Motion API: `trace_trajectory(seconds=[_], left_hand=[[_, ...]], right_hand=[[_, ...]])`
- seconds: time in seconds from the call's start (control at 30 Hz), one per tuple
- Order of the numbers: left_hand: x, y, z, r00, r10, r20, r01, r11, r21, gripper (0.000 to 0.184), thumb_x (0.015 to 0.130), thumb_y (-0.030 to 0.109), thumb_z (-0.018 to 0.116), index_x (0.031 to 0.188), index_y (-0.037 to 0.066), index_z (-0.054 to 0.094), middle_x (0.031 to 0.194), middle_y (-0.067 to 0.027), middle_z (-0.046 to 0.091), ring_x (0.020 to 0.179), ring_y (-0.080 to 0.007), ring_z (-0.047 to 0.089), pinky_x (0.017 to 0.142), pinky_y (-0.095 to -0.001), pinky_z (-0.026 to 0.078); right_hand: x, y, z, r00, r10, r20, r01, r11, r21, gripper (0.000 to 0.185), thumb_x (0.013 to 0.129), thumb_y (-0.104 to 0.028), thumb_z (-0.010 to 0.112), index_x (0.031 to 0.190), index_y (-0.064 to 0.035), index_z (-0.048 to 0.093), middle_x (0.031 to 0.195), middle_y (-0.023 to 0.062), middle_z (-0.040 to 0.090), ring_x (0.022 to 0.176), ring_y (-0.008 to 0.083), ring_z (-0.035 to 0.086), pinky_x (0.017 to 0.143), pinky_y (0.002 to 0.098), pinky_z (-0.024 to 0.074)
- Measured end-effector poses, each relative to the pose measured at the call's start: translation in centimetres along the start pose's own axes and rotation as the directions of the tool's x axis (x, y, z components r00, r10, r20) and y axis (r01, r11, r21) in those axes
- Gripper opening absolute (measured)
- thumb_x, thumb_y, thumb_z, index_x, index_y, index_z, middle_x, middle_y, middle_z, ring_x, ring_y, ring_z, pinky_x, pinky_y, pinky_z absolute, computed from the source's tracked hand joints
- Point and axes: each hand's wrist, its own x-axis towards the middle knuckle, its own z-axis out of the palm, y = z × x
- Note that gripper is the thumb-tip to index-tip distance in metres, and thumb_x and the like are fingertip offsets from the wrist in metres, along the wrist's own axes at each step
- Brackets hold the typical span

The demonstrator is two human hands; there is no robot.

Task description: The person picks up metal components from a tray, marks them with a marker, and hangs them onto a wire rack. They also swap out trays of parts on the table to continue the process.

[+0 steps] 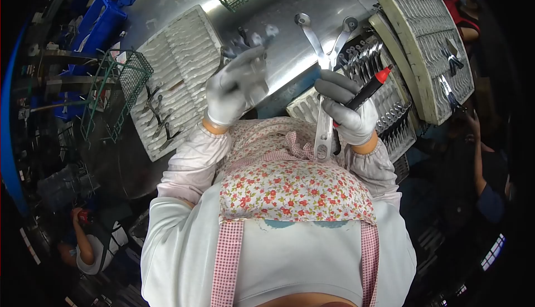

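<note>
My right hand, in a whitish glove with grey fingers, is closed around a shiny metal tool. Two arms of this tool spread upward from a joint and end in round tips; its lower end hangs before the apron. Between the fingers of the same hand sits a black marker pen with a red end, pointing up and right. My left hand, gloved too, is raised to the left of the tool. Its fingers are stretched out and apart, partly smeared by motion. Blurred small metal things show just beyond it.
A pale grooved tray lies at left with a few dark-handled tools. At right, a tray of metal tools lies beside stacked trays. Green wire baskets and a blue bin stand around the metal table. Other people are at both sides.
</note>
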Motion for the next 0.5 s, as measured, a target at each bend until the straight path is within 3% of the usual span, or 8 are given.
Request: trace_trajectory(seconds=[0.03,0.07,0.1,0.13,0.17,0.27,0.3,0.5], left_hand=[[0.1,-0.3,-0.4,1.000,0.031,0.001,-0.031,0.999,-0.023,0.031,0.071,0.011,0.072,0.100,0.001,0.065,0.119,-0.0202,0.061,0.102,-0.0337,0.063,0.084,-0.0350,0.054],[0.2,-0.2,-0.8,0.971,0.214,0.112,-0.231,0.955,0.184,0.032,0.069,0.011,0.071,0.099,0.003,0.065,0.117,-0.0202,0.061,0.100,-0.0338,0.064,0.083,-0.0345,0.053],[0.9,0.6,-1.1,0.867,0.400,0.298,-0.491,0.791,0.366,0.030,0.068,0.011,0.071,0.096,0.005,0.065,0.115,-0.0203,0.061,0.095,-0.0328,0.064,0.078,-0.0343,0.054],[1.6,1.4,-1.4,0.693,0.554,0.461,-0.721,0.529,0.447,0.027,0.067,0.011,0.071,0.093,0.008,0.065,0.112,-0.0205,0.061,0.089,-0.0319,0.065,0.073,-0.0341,0.054],[1.9,1.6,-1.5,0.662,0.560,0.498,-0.749,0.511,0.422,0.027,0.067,0.011,0.071,0.093,0.008,0.065,0.113,-0.0202,0.061,0.087,-0.0311,0.065,0.070,-0.0340,0.054],[2.4,1.7,-2.1,0.570,0.571,0.590,-0.820,0.440,0.366,0.027,0.067,0.012,0.070,0.093,0.008,0.065,0.115,-0.0192,0.059,0.080,-0.0288,0.064,0.059,-0.0340,0.053],[2.5,1.9,-2.2,0.559,0.561,0.611,-0.827,0.430,0.361,0.029,0.066,0.011,0.070,0.094,0.008,0.064,0.114,-0.0183,0.059,0.080,-0.0291,0.064,0.059,-0.0341,0.053],[3.0,2.6,-2.3,0.479,0.543,0.689,-0.875,0.353,0.330,0.039,0.060,0.010,0.069,0.098,0.009,0.061,0.117,-0.0152,0.057,0.080,-0.0278,0.061,0.061,-0.0360,0.052]], right_hand=[[-0.2,-0.3,-0.1,0.997,0.073,0.024,-0.074,0.997,0.026,0.032,0.066,0.001,0.069,0.094,-0.0105,0.059,0.104,0.0172,0.066,0.100,0.0364,0.064,0.075,0.0397,0.0515],[-0.1,-0.3,-0.1,0.997,0.074,0.029,-0.075,0.997,0.025,0.032,0.066,0.001,0.069,0.094,-0.0105,0.059,0.104,0.0172,0.066,0.100,0.0364,0.064,0.075,0.0397,0.0516],[0.0,-0.3,-0.2,0.997,0.075,0.034,-0.076,0.997,0.025,0.033,0.066,0.002,0.069,0.094,-0.0104,0.059,0.104,0.0172,0.066,0.100,0.0363,0.064,0.075,0.0397,0.0517],[0.4,-0.2,-0.2,1.000,0.000,0.019,0.000,1.000,-0.003,0.033,0.065,0.002,0.069,0.094,-0.0103,0.059,0.104,0.0172,0.066,0.100,0.0363,0.064,0.075,0.0396,0.0517],[0.6,-0.2,-0.1,0.997,-0.074,0.006,0.074,0.997,-0.031,0.033,0.065,0.002,0.069,0.094,-0.0102,0.059,0.103,0.0172,0.066,0.099,0.0363,0.064,0.075,0.0395,0.0518],[0.7,0.1,0.2,0.996,-0.091,-0.010,0.091,0.996,-0.020,0.033,0.065,0.003,0.069,0.094,-0.0101,0.059,0.104,0.0173,0.066,0.099,0.0362,0.064,0.076,0.0387,0.0522],[0.9,0.2,0.1,0.994,-0.108,0.007,0.108,0.991,-0.075,0.033,0.064,0.004,0.068,0.093,-0.0100,0.060,0.104,0.0181,0.066,0.098,0.0370,0.064,0.077,0.0383,0.0527],[1.2,0.1,0.6,0.993,-0.007,-0.115,0.011,0.999,0.034,0.031,0.069,0.007,0.067,0.095,-0.0088,0.062,0.101,0.0185,0.067,0.099,0.0374,0.064,0.082,0.0394,0.0530]])
